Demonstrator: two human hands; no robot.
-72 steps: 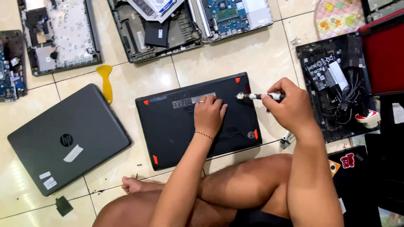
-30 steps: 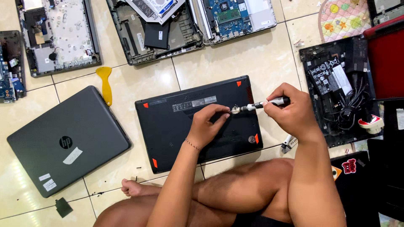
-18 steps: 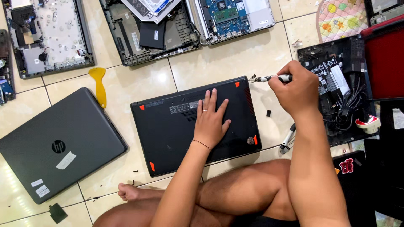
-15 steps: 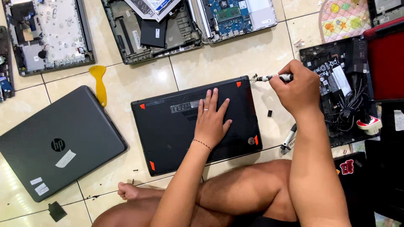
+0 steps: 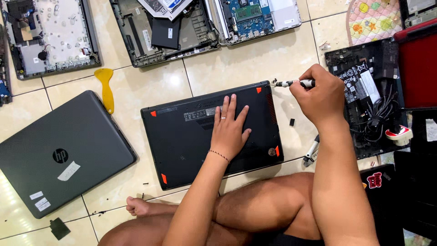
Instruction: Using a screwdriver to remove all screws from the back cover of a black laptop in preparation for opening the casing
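The black laptop (image 5: 209, 132) lies bottom-up in the middle of the tiled floor (image 5: 246, 59). The left hand (image 5: 230, 130) presses flat and open on its base. The right hand (image 5: 318, 98) grasps a screwdriver (image 5: 296, 83) at the far right corner. The cover is still on, so the unscrewing seems unfinished.

Hidden and cut off

The right hand (image 5: 318, 93) covers most of the screwdriver (image 5: 293, 83); what sits at its tip is too small to tell. The left hand (image 5: 230, 130) hides part of the black laptop (image 5: 182, 141). The grey laptop (image 5: 59, 150) is cut by the left edge.
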